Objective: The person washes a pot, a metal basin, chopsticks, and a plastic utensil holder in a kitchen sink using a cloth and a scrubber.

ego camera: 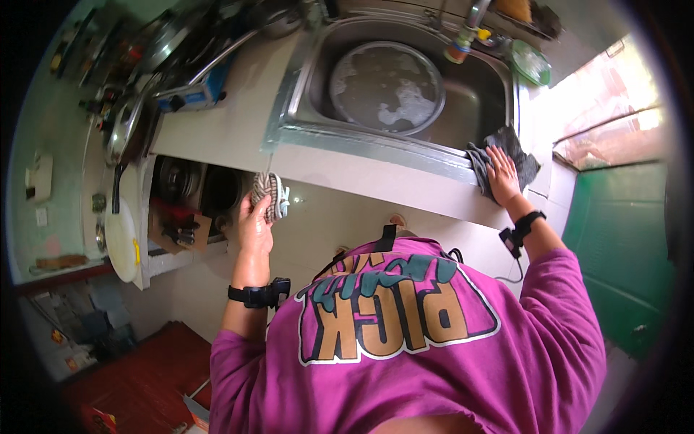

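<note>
My left hand point(256, 219) grips a striped scrubbing pad point(267, 196) with a pale edge, just off the counter's front edge. Over at the sink's right front corner, my right hand point(503, 174) lies spread on a dark grey cloth point(512, 149), pressing it against the counter. The cloth drapes over the sink rim and the counter edge. Inside the stainless steel sink point(469, 103) stands a round metal basin point(442, 100) of murky water with patches of foam. A faucet point(466, 35) with a yellow part reaches over the sink from behind.
Left of the sink, a blue-sided gas stove point(192, 96) and pans crowd the pale counter point(238, 127). Cookware fills the open shelf point(214, 176) below. A white cutting board point(120, 244) leans at the counter's left end. A green bowl point(534, 68) sits behind the sink; a green door point(618, 244) stands right.
</note>
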Tool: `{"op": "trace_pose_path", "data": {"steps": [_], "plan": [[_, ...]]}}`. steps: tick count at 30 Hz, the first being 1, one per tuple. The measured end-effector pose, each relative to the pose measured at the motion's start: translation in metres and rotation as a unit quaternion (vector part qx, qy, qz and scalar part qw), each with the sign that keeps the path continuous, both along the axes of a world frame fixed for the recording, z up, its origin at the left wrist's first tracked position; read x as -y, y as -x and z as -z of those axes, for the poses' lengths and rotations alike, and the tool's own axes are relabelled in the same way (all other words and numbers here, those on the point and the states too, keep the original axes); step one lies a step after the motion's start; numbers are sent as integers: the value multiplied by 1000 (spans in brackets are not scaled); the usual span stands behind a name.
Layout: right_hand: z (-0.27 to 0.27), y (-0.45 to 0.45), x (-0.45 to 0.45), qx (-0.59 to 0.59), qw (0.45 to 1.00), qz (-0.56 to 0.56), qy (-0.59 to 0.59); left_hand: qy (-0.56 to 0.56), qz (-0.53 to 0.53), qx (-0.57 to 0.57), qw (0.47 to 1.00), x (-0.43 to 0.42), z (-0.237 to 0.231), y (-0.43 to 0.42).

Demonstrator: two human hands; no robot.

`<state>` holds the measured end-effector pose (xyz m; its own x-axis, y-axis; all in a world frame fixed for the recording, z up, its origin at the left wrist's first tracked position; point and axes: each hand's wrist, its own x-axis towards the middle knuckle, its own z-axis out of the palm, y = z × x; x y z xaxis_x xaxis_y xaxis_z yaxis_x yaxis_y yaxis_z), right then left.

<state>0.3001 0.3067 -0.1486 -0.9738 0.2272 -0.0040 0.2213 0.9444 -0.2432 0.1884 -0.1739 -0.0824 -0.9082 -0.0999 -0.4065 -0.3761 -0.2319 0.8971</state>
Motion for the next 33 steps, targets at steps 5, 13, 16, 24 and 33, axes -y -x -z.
{"op": "trace_pose_path", "data": {"steps": [5,13,16,24,33], "plan": [[-18,15,79,26,999,38,5,-44,-54,-2,998,60,3,-28],[8,75,175,-33,992,-110,-50,-33,-121,-2,992,127,9,-64],[1,105,227,-14,989,-138,-56,-55,-149,10,987,153,3,-86],[1,157,317,-26,971,-231,-52,-150,-170,-19,974,211,11,-116],[-16,125,307,4,946,-305,112,-383,-151,-68,909,226,-7,-115]]}}
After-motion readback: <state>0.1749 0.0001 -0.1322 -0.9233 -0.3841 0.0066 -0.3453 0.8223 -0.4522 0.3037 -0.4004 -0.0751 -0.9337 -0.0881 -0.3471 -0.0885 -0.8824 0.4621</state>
